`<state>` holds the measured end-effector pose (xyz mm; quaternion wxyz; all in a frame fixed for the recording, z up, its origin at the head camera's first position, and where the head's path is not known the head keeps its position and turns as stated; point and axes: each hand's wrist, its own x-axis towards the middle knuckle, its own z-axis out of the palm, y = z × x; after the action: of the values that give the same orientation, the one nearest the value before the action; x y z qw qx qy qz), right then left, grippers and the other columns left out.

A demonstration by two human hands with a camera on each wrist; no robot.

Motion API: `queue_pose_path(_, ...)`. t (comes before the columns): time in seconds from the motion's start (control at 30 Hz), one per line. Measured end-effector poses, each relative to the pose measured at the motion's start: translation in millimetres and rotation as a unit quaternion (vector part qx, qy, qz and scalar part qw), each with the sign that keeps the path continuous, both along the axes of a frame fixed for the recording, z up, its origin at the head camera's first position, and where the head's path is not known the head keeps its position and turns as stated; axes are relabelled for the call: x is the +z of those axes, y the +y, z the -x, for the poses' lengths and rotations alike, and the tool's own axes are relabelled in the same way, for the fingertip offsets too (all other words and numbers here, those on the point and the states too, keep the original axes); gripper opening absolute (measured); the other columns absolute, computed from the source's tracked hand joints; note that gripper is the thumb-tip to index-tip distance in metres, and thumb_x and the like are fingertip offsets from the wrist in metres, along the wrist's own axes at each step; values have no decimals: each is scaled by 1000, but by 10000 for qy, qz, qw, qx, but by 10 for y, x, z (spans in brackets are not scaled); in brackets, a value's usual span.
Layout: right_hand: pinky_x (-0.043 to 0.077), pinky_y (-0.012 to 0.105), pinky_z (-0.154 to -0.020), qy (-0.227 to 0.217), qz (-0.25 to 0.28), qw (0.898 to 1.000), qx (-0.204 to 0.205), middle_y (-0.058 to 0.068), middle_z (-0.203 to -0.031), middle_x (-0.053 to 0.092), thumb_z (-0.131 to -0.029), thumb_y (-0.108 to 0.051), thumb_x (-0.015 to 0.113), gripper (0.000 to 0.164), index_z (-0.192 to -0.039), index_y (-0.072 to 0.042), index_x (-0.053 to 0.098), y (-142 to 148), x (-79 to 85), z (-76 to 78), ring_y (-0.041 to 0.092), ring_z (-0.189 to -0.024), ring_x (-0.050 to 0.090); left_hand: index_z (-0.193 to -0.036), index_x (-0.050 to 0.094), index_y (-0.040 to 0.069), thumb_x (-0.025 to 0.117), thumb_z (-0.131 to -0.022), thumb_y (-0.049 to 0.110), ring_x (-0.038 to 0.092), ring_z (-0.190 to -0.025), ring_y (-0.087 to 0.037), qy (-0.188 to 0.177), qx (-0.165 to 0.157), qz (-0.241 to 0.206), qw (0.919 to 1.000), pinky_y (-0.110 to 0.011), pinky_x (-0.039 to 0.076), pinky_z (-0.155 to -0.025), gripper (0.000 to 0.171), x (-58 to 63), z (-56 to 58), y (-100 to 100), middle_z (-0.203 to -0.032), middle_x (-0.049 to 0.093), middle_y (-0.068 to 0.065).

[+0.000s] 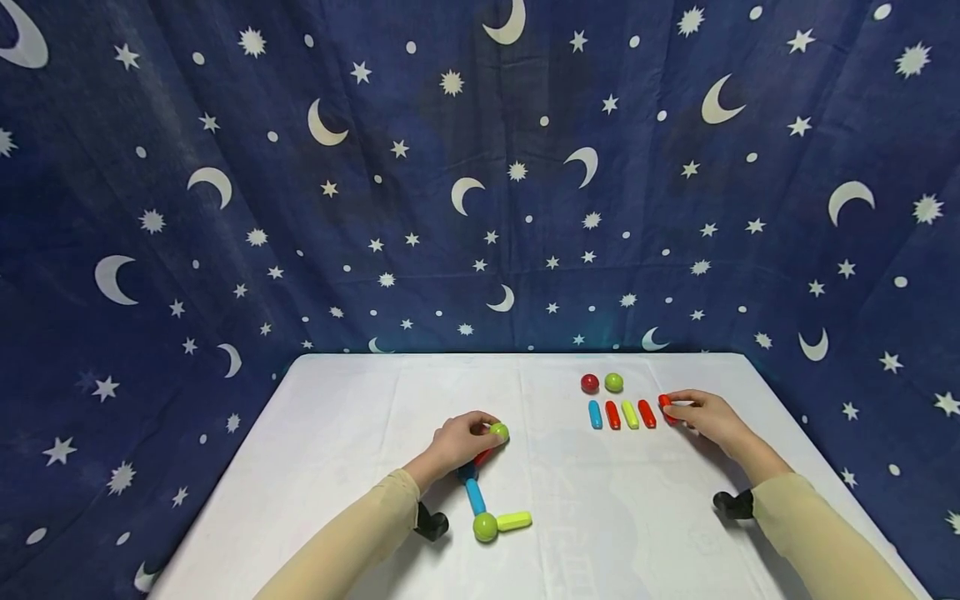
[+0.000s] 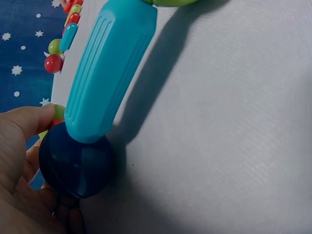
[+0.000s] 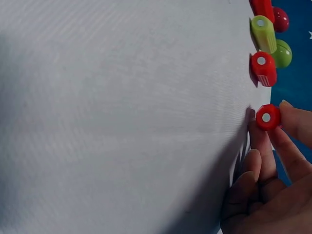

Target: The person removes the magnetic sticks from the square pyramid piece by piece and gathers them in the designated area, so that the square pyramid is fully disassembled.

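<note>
My left hand [image 1: 459, 442] pinches a green ball [image 1: 500, 432] at the far end of a joined chain of toy pieces. From that ball a red stick [image 1: 483, 457] runs to a dark blue ball [image 2: 75, 163], which the hand partly hides in the head view. A blue stick [image 1: 476, 497] links the dark blue ball to a nearer green ball [image 1: 485, 527], and a yellow-green stick [image 1: 514, 521] juts rightward from it. Over at the right, my right hand [image 1: 708, 418] holds another red stick [image 3: 267, 117] between thumb and fingers, its pale round end facing the wrist camera.
Left of the right hand, a row holds a blue stick [image 1: 595, 415], a red stick [image 1: 612, 415], a yellow-green stick [image 1: 630, 415] and another red stick [image 1: 647, 414]. Behind them lie a red ball [image 1: 590, 383] and a green ball [image 1: 614, 382]. A starry curtain [image 1: 420, 208] borders the white table [image 1: 337, 400].
</note>
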<state>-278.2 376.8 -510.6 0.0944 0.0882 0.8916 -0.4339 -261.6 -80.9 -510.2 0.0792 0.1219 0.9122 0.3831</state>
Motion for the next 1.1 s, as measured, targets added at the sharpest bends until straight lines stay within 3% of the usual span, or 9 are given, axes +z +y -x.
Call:
queue_pose_path(0.27,50,48,-89,107,-185,9998,35,34,-137,49,-101,-38,65,62,-141,7,51,-28,-8,-12,42,-113,53,-118,73,21,76,-91,40,55,-88,-15,37,6,-36,10000,-53,35,-92,33,-11,2,2,-96,64,8)
queue_pose_path(0.47,42,62,-101,169,-355,9992,53,35,-138,48,-100,-40,64,62,-139,8,53,-66,-26,-26,47,-119,48,-118,73,21,76,-91,40,55,-87,-15,77,-24,-44,10000,-53,35,-91,33,-22,7,-2,-95,64,8)
queue_pose_path(1.1,46,60,-98,341,-726,9967,109,34,-132,53,-101,-40,62,59,-135,8,56,-84,-58,-31,46,-116,52,-119,73,21,75,-92,40,54,-88,-15,60,-30,-9,10000,-53,35,-92,33,1,-7,-5,-96,64,9)
